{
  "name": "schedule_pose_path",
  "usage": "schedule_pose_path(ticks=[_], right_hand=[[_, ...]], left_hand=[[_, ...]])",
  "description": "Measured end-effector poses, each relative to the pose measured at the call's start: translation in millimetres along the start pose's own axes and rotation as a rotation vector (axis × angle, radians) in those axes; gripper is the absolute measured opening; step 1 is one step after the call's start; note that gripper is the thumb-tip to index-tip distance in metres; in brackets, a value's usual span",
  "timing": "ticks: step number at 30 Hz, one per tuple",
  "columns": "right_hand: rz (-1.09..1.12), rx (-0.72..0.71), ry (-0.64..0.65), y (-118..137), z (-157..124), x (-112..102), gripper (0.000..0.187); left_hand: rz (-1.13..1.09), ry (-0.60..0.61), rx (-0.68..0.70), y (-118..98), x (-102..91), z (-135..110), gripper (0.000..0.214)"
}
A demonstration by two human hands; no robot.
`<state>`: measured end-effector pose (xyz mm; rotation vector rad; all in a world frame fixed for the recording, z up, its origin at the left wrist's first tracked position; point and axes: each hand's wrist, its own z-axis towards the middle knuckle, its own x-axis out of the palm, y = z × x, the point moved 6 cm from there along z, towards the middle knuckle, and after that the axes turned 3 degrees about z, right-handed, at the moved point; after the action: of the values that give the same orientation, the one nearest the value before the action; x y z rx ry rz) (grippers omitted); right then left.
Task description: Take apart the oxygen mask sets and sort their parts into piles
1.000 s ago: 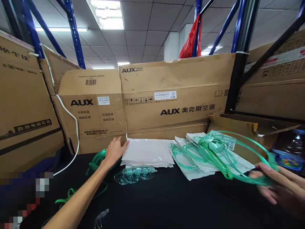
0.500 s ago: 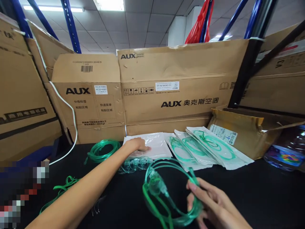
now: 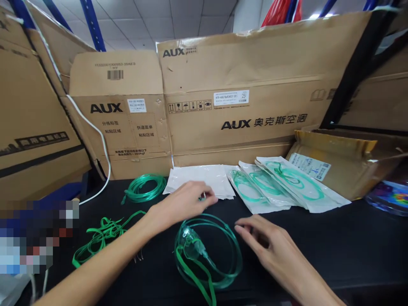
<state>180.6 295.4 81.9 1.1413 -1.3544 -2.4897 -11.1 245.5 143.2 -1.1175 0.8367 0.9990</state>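
Left hand (image 3: 193,197): centre of the frame, at the front edge of the white packets (image 3: 199,172), fingers bent toward the thumb; a glint of green shows in the gap, and I cannot tell whether it grips anything.
Right hand (image 3: 270,238): right of lower centre, loosely curled and holding nothing, fingertips just beside the tubing.
Mask (image 3: 191,242) and tubing (image 3: 236,259): lower centre, on the black table (image 3: 312,246) between the forearms; clear green, the mask at the coil's left side, a green strap (image 3: 200,287) running toward the bottom edge.
Packed tubing (image 3: 302,191): three overlapping packets, right of centre.
Spare coil (image 3: 148,195): green, left of centre.
Loose straps (image 3: 103,231): tangled, lower left.
Wide carton (image 3: 255,63): behind the packets; "AUX" at its upper left, "AUX 奥克斯空调" lower right; white label (image 3: 231,97) with "25" readable.
Narrower carton (image 3: 117,80): "HY" over a barcode, "AUX", "分拣标签 粘贴区域", "快递面单 粘贴区域".
Far-left carton (image 3: 38,97): dark band reading "商用电脑", the rest blurred.
Open box (image 3: 338,148): right; its pasted label (image 3: 309,165) is too small to read.
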Motion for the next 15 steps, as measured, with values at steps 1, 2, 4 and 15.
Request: schedule_pose_path(ticks=[1,2,4,15], right_hand=[[-0.022,-0.052,0.076,7.5,-2.6,9.8,0.027],[-0.04,-0.093,0.16,13.6,-6.0,22.3,0.03],[-0.09,-0.16,0.275,21.0,-13.1,47.9,0.027],[0.041,-0.209,0.379,5.2,-21.8,74.3,0.009]], left_hand=[[-0.019,0.004,0.016,-1.6,3.8,-14.8,0.025],[-0.035,0.01,0.022,-1.3,8.6,-28.2,0.025],[-0.076,0.006,-0.004,3.9,18.1,-49.9,0.026],[-0.396,0.09,-0.282,24.1,27.5,-82.5,0.038]])
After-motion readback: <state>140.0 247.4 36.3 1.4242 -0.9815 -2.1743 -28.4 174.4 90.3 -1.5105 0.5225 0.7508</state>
